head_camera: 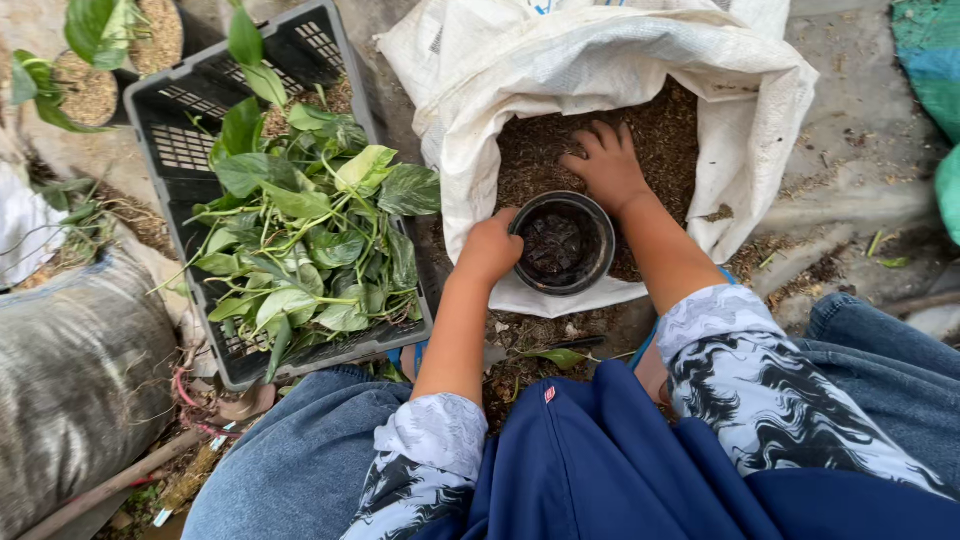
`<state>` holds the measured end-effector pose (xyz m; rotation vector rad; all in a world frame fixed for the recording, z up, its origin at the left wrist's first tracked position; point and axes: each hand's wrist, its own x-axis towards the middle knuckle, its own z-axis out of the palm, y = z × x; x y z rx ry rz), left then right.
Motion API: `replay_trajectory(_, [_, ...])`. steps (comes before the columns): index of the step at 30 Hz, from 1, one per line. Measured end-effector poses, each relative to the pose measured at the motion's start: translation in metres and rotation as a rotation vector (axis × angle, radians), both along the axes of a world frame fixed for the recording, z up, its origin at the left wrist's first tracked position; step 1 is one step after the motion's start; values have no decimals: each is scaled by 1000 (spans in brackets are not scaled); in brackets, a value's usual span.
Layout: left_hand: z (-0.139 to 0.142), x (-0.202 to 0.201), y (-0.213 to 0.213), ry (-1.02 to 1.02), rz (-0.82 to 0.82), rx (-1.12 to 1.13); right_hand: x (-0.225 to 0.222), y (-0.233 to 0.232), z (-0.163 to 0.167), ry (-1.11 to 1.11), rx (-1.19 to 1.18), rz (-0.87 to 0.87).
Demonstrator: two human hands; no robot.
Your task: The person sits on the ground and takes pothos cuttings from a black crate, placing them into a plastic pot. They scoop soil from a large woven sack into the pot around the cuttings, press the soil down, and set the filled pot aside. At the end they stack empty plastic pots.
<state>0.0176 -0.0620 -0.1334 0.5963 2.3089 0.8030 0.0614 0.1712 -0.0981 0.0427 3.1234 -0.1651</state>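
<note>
My left hand (490, 248) grips the rim of a small black pot (562, 244) with dark material at its bottom, held at the mouth of an open white sack (480, 130). The sack holds brown, fibrous potting mix (660, 130). My right hand (606, 165) lies palm down on that mix just behind the pot, fingers spread and pressed into it. It holds nothing that I can see.
A dark plastic crate (190, 150) full of green leafy cuttings (310, 240) stands to the left. Potted plants (95, 60) sit at the top left. A grey filled sack (75, 370) lies at the lower left. Concrete ground (850, 160) lies to the right.
</note>
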Motion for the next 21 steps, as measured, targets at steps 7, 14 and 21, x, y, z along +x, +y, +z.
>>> replay_trajectory(7, [15, -1, 12, -101, 126, 42, 22, 6, -16, 95, -220, -379])
replay_trajectory(14, [29, 2, 25, -291, 258, 120, 21, 52, 54, -118, -1215, -564])
replay_trajectory(21, [30, 2, 28, -131, 225, 132, 10, 4, 101, -555, -851, -139])
